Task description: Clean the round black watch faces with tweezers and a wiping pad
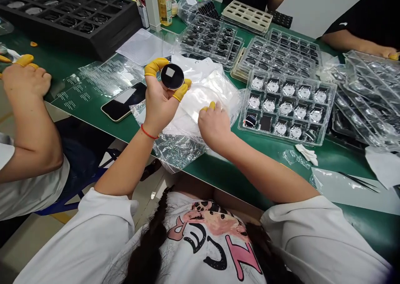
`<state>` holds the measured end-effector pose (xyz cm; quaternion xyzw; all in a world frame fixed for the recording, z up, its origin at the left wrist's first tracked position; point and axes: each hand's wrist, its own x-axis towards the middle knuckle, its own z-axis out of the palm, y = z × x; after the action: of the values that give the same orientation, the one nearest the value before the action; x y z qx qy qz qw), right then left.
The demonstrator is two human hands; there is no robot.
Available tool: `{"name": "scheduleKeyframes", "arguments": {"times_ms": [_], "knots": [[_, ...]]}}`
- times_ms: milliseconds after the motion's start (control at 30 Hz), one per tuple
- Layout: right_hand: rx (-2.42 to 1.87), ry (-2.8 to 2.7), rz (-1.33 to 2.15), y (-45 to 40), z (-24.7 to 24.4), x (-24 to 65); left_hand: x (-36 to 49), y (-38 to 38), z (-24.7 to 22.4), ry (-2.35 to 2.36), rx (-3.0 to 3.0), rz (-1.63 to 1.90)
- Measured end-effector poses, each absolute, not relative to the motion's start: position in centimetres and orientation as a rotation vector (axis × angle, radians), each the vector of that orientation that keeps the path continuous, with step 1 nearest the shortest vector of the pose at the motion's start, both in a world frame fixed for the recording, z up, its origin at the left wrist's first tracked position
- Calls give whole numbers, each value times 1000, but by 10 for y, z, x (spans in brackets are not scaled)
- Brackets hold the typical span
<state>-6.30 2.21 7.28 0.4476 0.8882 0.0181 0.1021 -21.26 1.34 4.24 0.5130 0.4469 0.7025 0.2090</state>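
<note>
My left hand [161,100], with yellow finger cots and a red cord at the wrist, grips a round black glass disc [176,80] by its edge, raised over the table. A pale rectangular reflection shows on its glossy face. My right hand [214,123], also in yellow finger cots, rests on white sheets and clear plastic film [209,86]. Its fingers are curled down, and whatever they may hold is hidden. To the right, a clear compartment tray [287,143] holds rows of silvery round parts; its front-left compartments have a dark disc [250,121] and a dark square.
A phone [125,101] lies left of the plastic film. Farther left stands a large black foam tray [100,44]. Stacked clear trays [209,38] fill the back. Tweezers [359,182] lie at right. Co-workers' arms reach in at the left [29,121] and far right [356,42].
</note>
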Motion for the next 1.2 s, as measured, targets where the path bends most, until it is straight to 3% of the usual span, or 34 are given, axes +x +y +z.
{"name": "scheduleKeyframes", "arguments": {"times_ms": [333, 800, 1067, 1200], "knots": [[1217, 2709, -44, 52, 28, -81, -211, -4, 44, 1069, 1455, 2072], [1344, 2607, -123, 65, 63, -68, -216, -24, 47, 1275, 1300, 1961], [618, 2878, -80, 8, 56, -33, -234, -22, 51, 1263, 1357, 2041], [1146, 2812, 57, 31, 78, -19, -254, -26, 70, 1316, 1421, 2044]]}}
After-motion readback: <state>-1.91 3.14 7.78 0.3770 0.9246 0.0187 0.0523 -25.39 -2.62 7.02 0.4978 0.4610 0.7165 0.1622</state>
